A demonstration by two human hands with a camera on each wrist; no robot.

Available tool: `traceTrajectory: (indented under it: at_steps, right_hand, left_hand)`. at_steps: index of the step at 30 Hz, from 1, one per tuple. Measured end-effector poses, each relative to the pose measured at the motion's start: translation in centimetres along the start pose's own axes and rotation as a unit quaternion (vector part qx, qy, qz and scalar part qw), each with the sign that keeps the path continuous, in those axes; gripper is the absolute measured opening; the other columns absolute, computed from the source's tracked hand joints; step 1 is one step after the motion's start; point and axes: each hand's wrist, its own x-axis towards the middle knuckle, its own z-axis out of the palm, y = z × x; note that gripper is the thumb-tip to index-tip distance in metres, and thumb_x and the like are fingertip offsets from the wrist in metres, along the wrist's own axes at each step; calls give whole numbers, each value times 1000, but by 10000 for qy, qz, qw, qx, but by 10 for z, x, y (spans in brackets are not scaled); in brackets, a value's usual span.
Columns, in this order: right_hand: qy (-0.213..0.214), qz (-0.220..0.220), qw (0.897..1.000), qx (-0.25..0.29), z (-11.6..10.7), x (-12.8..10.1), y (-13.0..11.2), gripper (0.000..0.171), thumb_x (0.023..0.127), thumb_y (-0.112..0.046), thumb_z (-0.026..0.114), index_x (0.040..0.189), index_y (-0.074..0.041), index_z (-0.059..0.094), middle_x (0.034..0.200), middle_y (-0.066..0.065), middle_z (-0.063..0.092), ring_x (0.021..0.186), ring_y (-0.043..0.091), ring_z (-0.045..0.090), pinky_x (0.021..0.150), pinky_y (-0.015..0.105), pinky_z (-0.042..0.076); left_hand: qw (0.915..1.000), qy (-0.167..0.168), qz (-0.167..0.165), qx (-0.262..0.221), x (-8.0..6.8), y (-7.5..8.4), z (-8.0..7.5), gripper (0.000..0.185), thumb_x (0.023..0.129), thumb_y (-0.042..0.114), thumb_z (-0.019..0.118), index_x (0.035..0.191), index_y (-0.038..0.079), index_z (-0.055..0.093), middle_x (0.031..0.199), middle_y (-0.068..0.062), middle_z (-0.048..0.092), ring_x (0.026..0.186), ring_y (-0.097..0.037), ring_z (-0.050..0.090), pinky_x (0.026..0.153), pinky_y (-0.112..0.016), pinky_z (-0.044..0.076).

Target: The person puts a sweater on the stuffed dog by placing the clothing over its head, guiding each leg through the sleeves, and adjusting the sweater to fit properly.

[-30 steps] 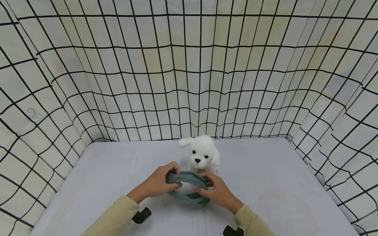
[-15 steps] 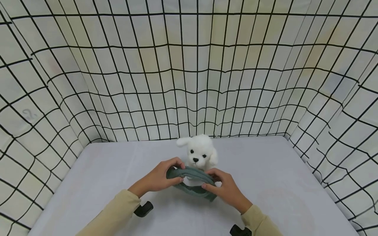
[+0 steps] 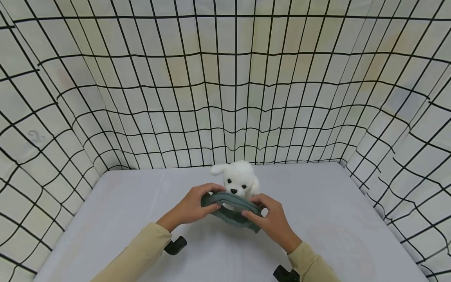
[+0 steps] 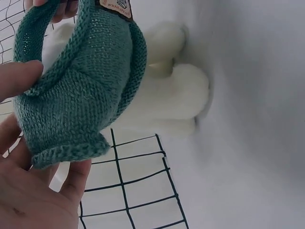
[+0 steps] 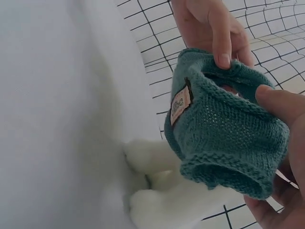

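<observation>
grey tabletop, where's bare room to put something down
Bare patches of the pale grey tabletop lie left of the left hand and right of the right hand. It is crowded mid-table: both hands, green knitted sweater, white plush dog.

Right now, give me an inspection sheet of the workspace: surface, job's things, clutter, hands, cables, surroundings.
Surface: pale grey table, smooth.
Job's things: white plush dog sits upright; green knitted garment stretched open in front of its chin, small label visible.
Clutter: nothing seen.
Hands: left hand and right hand each pinch the garment's rim.
Cables: nothing seen; black wrist mounts only.
Surroundings: grid-patterned cloth walls on three sides.
</observation>
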Motion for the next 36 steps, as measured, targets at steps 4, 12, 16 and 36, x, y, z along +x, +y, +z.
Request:
traceTrajectory:
  at_steps: [4, 12, 16, 36]
  right_hand:
    - [279, -311, 9985, -363, 2, 5, -3, 27, 79, -22, 81, 100, -20, 64, 89, -9, 63, 74, 2, 51, 64, 19, 47]
    - [627, -522, 9915, -1014, 7, 17, -8, 29, 75, -22, 84, 96, -16, 65, 97, -5, 59, 88, 7, 48, 70, 26, 47]
    - [746, -572, 9879, -1231, 8, 22, -11, 29, 73, -23, 85, 94, -15, 66, 111, 0, 59, 105, 15, 49, 84, 34, 47]
    - [-90, -319, 9965, -763, -8, 48, 0, 25, 79, -2, 77, 96, -13, 61, 150, 5, 44, 138, 27, 44, 105, 43, 44]
  left_hand:
    - [9995, 270, 49, 151, 3, -1, 0, 37, 85, 14, 73, 120, 22, 62, 116, 7, 66, 105, -7, 61, 89, -29, 52]
    - [9942, 948, 147, 481, 10, 0, 0, 33, 79, 8, 78, 109, 17, 66, 118, 1, 61, 112, -16, 59, 95, -37, 51]
    - [9909, 1165, 189, 648, 14, -2, 0, 31, 78, 6, 80, 105, 15, 68, 130, -8, 53, 123, -26, 52, 100, -45, 48]
    - [9961, 850, -164, 169, 40, -10, -2, 26, 86, 0, 67, 108, 14, 62, 146, -5, 50, 138, -25, 44, 113, -42, 37]
